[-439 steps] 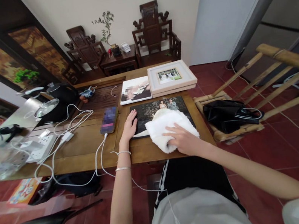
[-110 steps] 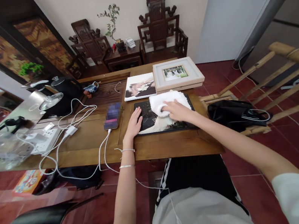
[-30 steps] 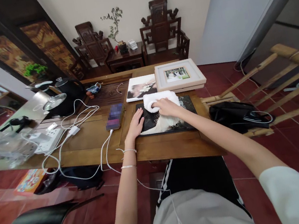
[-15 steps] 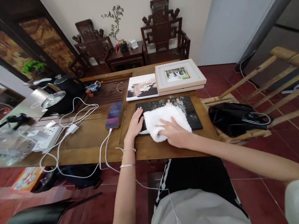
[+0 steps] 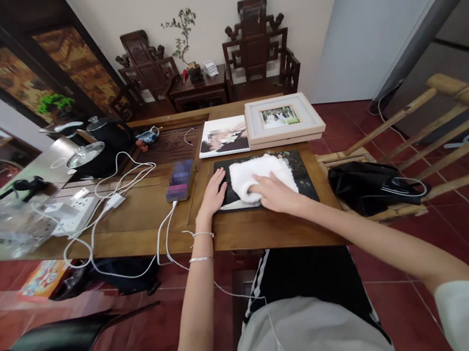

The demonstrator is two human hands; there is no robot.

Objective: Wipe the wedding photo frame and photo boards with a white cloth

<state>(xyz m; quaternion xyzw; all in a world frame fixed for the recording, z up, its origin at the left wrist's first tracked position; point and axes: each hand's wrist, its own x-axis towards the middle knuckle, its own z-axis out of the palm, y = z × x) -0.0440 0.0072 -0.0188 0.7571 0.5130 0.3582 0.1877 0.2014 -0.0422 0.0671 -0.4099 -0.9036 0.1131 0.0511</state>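
A dark photo panel (image 5: 303,173) lies flat near the front edge of the wooden table (image 5: 142,215). My right hand (image 5: 274,191) presses a folded white cloth (image 5: 261,172) onto the panel's middle, fingers curled into the cloth. My left hand (image 5: 214,191) rests flat on the panel's left edge with fingers spread, holding it steady. Two bracelets circle my left wrist.
Behind the panel lie a second photo print (image 5: 223,136) and a white-framed photo (image 5: 282,118). A phone (image 5: 180,181) on a white cable sits left of my hand. A power strip (image 5: 70,213), cables, kettle (image 5: 108,138) fill the left. A black bag (image 5: 368,184) rests on a bamboo chair, right.
My right hand has pushed the white cloth from the panel's near edge back toward its middle. Before that it drew it down from the far edge. My left hand stayed put.
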